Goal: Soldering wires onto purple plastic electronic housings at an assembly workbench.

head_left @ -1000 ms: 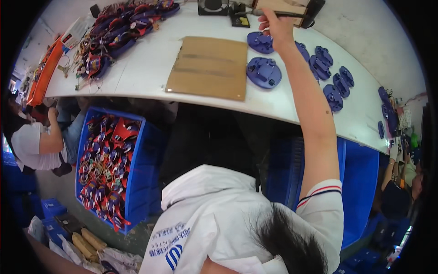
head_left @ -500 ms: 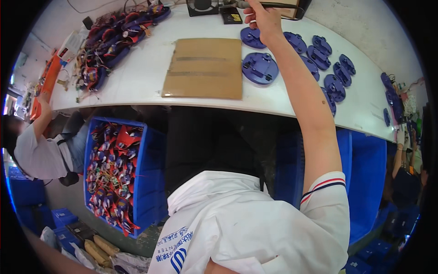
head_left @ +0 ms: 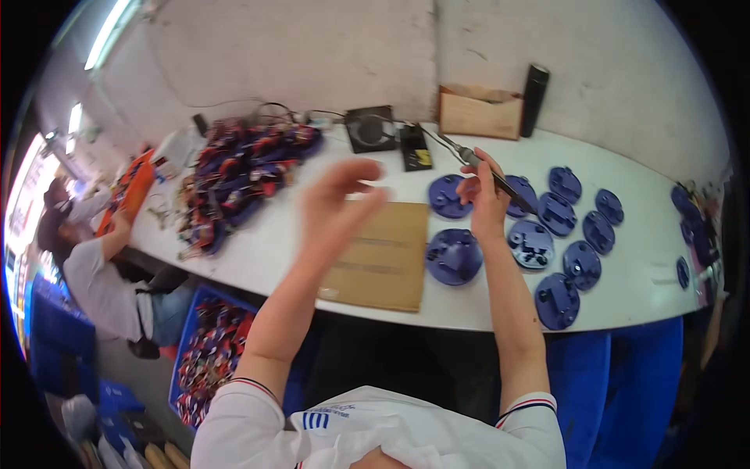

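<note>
The left hand [head_left: 344, 205], blurred, spreads near cardboard [head_left: 383, 288]; the right hand [head_left: 486, 199] pinches a soldering iron [head_left: 512, 191], tip indistinct; white tabletop [head_left: 641, 262], pale wall [head_left: 312, 55].

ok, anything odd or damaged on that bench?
Two things, mildly. The cardboard sheet has two dark streaks across it; can't tell if that's scorching or dirt. The wired parts at left lie in a tangled heap, while the blue-purple housings at right are spread out. No spill that I can see.

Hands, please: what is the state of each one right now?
Left hand: open, nothing visible in it; blurred.
Right hand: closed, holding a soldering iron.
</note>
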A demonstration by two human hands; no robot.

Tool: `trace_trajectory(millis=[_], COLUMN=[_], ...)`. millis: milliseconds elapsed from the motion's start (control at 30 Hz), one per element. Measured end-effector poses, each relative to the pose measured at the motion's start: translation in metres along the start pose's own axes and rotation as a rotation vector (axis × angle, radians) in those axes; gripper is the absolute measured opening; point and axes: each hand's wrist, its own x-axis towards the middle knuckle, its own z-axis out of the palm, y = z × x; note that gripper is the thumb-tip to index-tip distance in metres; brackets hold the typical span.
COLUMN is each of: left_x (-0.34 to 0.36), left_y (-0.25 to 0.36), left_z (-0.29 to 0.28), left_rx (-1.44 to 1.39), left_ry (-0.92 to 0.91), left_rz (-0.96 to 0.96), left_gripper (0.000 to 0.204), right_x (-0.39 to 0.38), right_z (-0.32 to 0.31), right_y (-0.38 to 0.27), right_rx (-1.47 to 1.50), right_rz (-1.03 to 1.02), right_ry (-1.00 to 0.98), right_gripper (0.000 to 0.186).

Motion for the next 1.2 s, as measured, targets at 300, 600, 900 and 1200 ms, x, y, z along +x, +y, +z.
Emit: trace_trajectory(millis=[300, 600, 900, 1200], left_x=[-0.024, 0.056, 0.03, -0.057], left_y=[-0.148, -0.184, -0.144, -0.134], left_z=[0.109, 0.136, 0.059, -0.065], left_rx=[0.626, 0.829, 0.888, 0.794], left_ry=[-0.624, -0.278, -0.362, -0.409], left_rz=[0.178, 0.226, -0.068, -0.015], left_gripper=[0.082, 0.093, 0.095, 0.094], right_x=[0.021, 0.015, 0.012, -0.016], right_z=[-0.027, -0.046, -0.04, 0.023], right_y=[-0.016, -0.012, -0.006, 0.029], right_rx=[0.009, 0.043, -0.008, 0.278], right_rz=[-0.029, 0.005, 0.054, 0.358], right_ry=[0.196, 0.188, 0.144, 0.138], right_gripper=[0.038, 0.034, 0.036, 0.036])
